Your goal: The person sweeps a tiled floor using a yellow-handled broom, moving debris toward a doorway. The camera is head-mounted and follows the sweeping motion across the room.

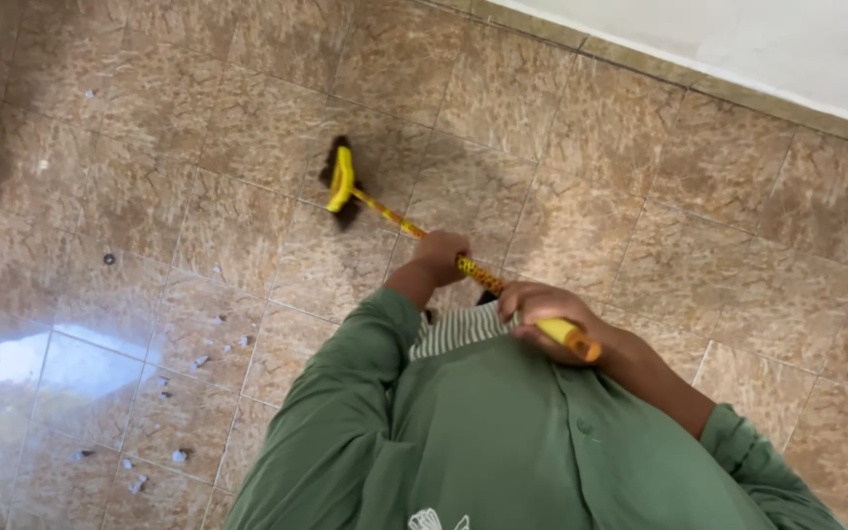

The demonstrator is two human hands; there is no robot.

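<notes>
A: Broom [345,183] where?
B: Yellow head w/ dark bristles down on the tiled floor [738,255], mid-floor, well off the skirting edge at the top. Handle slants back to the person.
A: Hands?
B: Left hand [441,257] wrapped round the handle's mid part; right hand [542,312] fisted round the top end, orange tip poking out.
A: Else?
B: Small bits of debris [181,455] scattered twd the floor's lower-left corner.

Yellow patterned broom [385,211], brown marbled floor [718,245]

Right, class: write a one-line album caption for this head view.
Both hands, left and right, grip a yellow broom on a littered brown tiled floor.
</notes>
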